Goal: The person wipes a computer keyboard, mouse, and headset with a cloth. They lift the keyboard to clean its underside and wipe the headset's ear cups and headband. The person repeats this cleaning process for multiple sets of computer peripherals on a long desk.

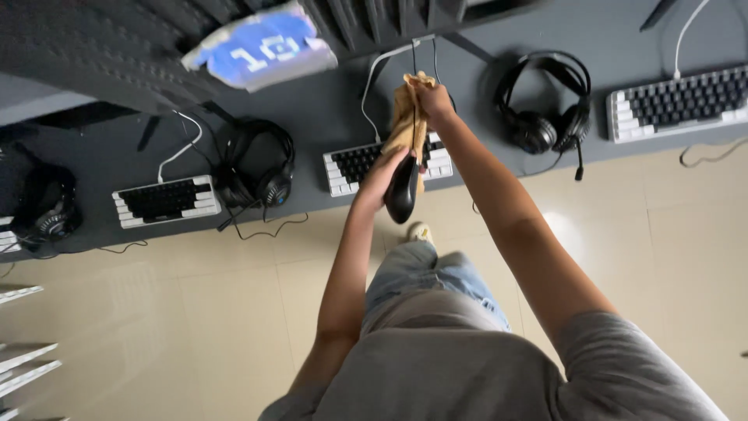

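Gripping a black mouse at frame centre, left hand fingers curl round its body to steady it; right hand pinches a tan cloth bunched above (cable taut). Keyboard sits behind on the dark desk.

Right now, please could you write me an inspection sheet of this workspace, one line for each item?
Surface: long dark grey desk, above a beige tiled floor.
Job's things: black computer mouse; tan cloth hanging over it.
Clutter: three black-and-white keyboards; three black headsets.
Grips: left hand holds the mouse; right hand holds the cloth's top.
Cables: white keyboard cable; loose black cable over the desk edge.
Surroundings: tilted blue-lit monitor; dark ribbed wall panels.
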